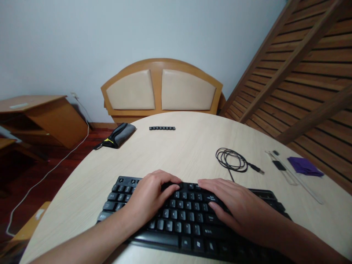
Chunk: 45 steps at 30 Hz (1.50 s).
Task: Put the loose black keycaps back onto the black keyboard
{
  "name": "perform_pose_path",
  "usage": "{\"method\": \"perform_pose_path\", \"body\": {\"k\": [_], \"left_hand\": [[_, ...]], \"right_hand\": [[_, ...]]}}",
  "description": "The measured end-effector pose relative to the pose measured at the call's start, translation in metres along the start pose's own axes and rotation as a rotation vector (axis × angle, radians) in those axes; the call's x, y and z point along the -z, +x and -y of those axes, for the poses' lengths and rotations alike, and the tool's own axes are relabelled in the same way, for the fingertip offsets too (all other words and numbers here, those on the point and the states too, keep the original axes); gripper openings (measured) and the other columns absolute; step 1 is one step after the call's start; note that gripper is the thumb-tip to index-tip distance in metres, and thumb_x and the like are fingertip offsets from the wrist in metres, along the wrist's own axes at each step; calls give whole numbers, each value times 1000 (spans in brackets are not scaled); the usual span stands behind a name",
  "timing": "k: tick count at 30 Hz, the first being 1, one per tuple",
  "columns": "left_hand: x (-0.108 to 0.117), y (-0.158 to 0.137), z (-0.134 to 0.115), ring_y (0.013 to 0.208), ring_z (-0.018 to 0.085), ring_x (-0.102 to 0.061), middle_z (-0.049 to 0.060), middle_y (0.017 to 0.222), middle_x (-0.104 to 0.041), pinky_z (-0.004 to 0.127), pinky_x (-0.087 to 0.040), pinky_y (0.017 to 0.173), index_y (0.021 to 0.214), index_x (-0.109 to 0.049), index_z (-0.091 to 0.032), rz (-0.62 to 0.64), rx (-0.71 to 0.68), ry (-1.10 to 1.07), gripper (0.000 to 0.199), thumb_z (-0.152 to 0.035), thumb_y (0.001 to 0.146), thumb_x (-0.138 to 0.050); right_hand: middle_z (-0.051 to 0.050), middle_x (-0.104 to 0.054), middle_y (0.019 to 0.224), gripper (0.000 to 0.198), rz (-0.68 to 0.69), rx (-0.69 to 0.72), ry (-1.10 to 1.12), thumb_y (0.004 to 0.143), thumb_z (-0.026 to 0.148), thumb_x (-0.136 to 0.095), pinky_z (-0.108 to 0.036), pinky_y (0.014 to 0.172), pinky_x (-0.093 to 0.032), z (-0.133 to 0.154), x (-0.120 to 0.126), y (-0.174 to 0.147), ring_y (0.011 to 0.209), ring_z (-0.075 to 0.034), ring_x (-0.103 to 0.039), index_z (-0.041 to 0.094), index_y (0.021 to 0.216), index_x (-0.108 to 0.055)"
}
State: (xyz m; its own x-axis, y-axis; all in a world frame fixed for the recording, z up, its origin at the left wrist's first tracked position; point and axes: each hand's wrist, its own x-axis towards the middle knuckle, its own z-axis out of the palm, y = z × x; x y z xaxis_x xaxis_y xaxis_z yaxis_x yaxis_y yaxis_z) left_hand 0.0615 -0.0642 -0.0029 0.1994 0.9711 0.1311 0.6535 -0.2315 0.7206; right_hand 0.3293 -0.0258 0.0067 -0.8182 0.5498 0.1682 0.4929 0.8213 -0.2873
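A black keyboard [176,215] lies near me on the round table, its top-left corner showing bare spots without caps. My left hand [150,194] rests over its upper left part, thumb and forefinger drawn together around a key in the top row; the pinched key is mostly hidden. My right hand [233,205] lies across the keyboard's upper right, fingers stretched along the back edge and thumb apart on the keys. Toward the far side, several black keycaps [162,128] stand in a neat row. Behind the keyboard lies its coiled cable [232,160] with a USB plug.
At the table's [189,146] right are a wire keycap puller [279,167], a thin white stick [305,185] and a folded purple cloth [304,166]. A grey-black pouch-like item [119,135] sits at the far left edge. A chair-like padded backrest [161,88] stands beyond.
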Motion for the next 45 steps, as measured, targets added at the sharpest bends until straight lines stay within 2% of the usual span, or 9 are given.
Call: {"method": "perform_pose_path", "body": {"k": [3,8,14,23,28,39,45], "left_hand": [[0,0,1,98,21,-69,1,102,-76,38,-54,92,101,-76,-28,2,-24,-1,16,-25,94,-62],[0,0,1,100,22,-69,2,106,-76,39,-54,93,109,-74,-26,-25,-1,23,20,-27,92,-66],[1,1,-3,96,21,-71,1,102,-77,37,-55,90,103,-76,-26,-11,-25,58,16,-27,94,-63],[-2,-5,-3,98,20,-70,3,109,-75,35,-57,87,109,-72,-23,-6,-216,206,24,-25,102,-49],[-2,-3,-5,96,21,-69,6,108,-73,38,-57,85,110,-70,-21,10,-260,285,26,-27,104,-45],[0,-2,-4,100,19,-67,4,108,-72,35,-55,90,111,-71,-23,37,-201,167,24,-22,101,-49],[0,-2,-4,100,19,-67,4,110,-72,34,-56,88,113,-72,-23,39,-235,164,27,-21,102,-48]], "right_hand": [[-13,-67,129,38,-10,-5,10,96,23,-47,-48,99,-55,1,0,0,116,-27,-65,15,130,-59],[-13,-68,129,38,-19,-13,17,95,24,-48,-47,98,-55,0,-1,0,116,-26,-65,16,130,-60],[-12,-67,131,38,-2,-6,6,97,25,-47,-48,99,-54,0,-1,-1,117,-26,-64,16,132,-58],[-12,-68,128,38,-15,-20,25,94,23,-48,-46,98,-55,0,0,1,115,-26,-65,17,130,-60],[-12,-68,129,38,-23,-9,14,95,23,-48,-46,99,-54,0,-1,0,116,-26,-65,17,131,-59],[-12,-67,129,37,-2,1,0,97,23,-46,-47,100,-53,0,-1,1,117,-26,-64,16,132,-56],[-12,-67,129,37,1,-2,-8,97,23,-45,-47,99,-54,0,-1,1,116,-25,-64,16,132,-56]]}}
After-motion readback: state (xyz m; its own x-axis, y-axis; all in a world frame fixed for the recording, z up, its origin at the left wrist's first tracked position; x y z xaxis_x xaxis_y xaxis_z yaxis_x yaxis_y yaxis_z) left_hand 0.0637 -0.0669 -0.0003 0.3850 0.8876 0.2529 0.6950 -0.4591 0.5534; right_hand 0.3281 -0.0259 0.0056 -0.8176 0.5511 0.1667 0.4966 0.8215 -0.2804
